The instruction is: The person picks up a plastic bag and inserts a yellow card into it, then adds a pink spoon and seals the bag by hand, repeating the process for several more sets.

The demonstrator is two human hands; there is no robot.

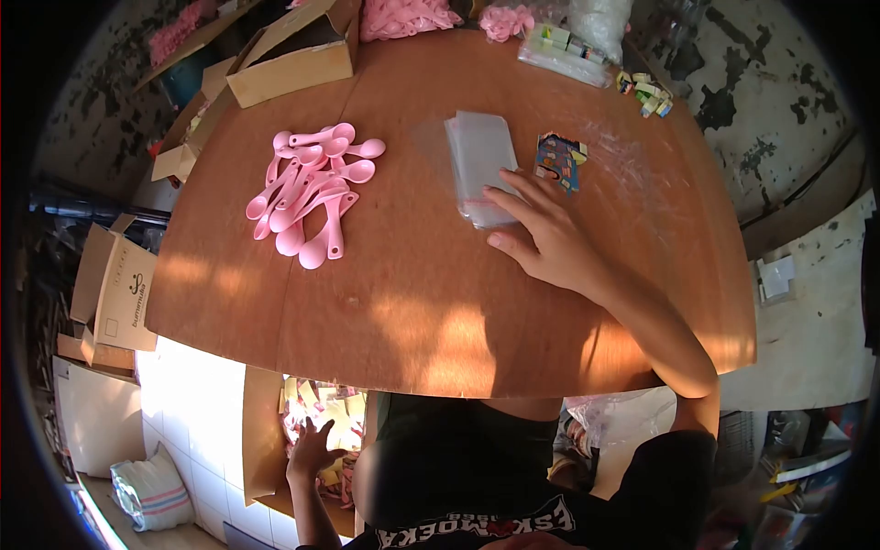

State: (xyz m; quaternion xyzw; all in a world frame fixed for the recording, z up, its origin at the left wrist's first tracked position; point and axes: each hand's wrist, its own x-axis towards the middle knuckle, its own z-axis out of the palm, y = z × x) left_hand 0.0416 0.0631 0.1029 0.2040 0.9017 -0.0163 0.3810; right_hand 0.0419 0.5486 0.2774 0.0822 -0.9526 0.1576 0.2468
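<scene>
My right hand (550, 236) reaches over the table with its fingers stretched out. Its fingertips rest at the lower right edge of a stack of clear plastic bags (483, 158). Just beyond that hand lie a few small printed cards (557, 163). Below the table's front edge, my left hand (314, 449) is over a cardboard box (263, 440), its fingers apart. Many small packed items with yellowish and pink parts (321, 403) fill this box; their kind is too small to make out. A pile of pink plastic measuring spoons (312, 188) lies on the table's left half.
An open cardboard box (298, 69) stands at the far left of the wooden table (394, 302). Bags of pink items (408, 16) and a plastic pack with small boxes (564, 57) line the back edge. A white sack (153, 489) sits on the floor at left.
</scene>
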